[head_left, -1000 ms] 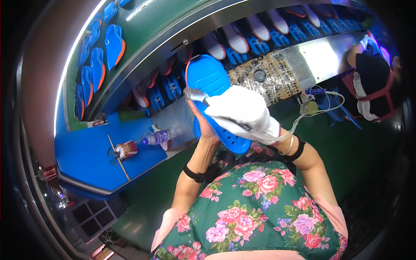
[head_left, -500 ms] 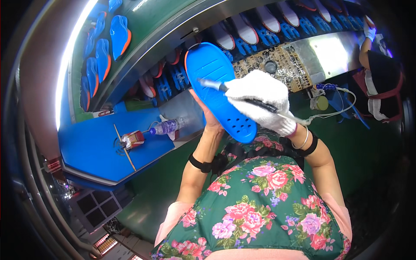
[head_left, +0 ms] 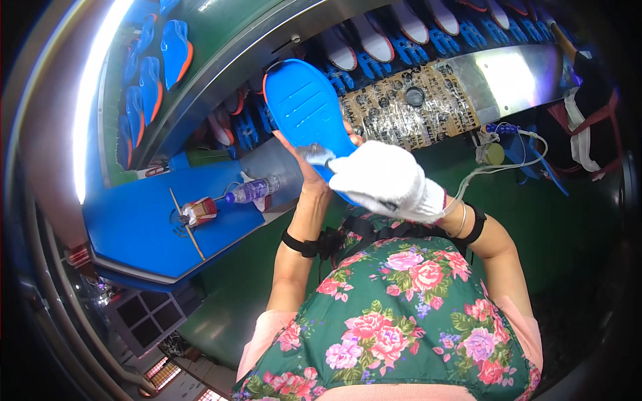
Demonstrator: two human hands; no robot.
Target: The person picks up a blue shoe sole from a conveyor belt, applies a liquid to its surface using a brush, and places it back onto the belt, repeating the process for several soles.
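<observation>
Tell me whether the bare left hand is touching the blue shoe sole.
Touching. The head view shows the left hand gripping the blue shoe sole from below, its fingers wrapped against the sole's lower edge, with no gap between them.

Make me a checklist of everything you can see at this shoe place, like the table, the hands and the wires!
Surface: blue worktop, left of the person.
Job's things: blue shoe sole, held up in front of the chest.
Clutter: plastic bottle, small red-and-white container and thin stick on the worktop.
Grips: bare left hand holds the sole from beneath; white-gloved right hand presses over its lower end.
Cables: pale tubing, looping right of the glove.
Surroundings: rows of soles on blue racks; more blue-and-orange soles upper left.
</observation>
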